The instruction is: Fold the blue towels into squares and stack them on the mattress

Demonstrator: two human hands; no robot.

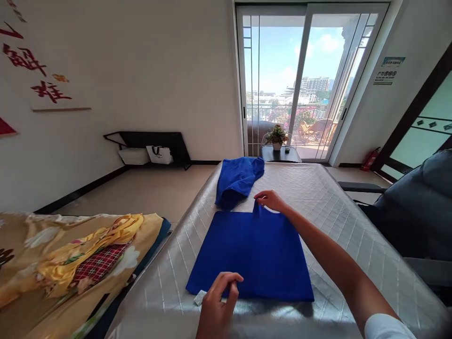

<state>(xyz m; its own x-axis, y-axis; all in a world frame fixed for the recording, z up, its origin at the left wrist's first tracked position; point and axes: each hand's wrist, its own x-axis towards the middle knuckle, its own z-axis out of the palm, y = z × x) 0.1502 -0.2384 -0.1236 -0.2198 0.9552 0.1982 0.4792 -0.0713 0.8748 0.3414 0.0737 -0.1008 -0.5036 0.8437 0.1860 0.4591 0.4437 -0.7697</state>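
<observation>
A blue garment [243, 254] lies spread as a roughly square panel on the silvery quilted mattress cover [335, 245]. At its far edge my right hand [270, 200] pinches the cloth and lifts it into a small peak. My left hand [221, 299] hovers over the near edge, its fingers curled and the thumb apart from the index finger, with nothing seen between them. Beside it a small white label [199, 297] sticks out from the garment's near left corner. Just beyond the panel sits a second bunched piece of blue cloth [238, 181]; whether the two are joined I cannot tell.
Left stands a bed with a patterned sheet [141, 235] and rumpled yellow clothing [95, 240]. A black chair [416, 212] borders the right side. Past the far edge are a small table [268, 154] with a potted plant [277, 136] and sliding glass doors [300, 61].
</observation>
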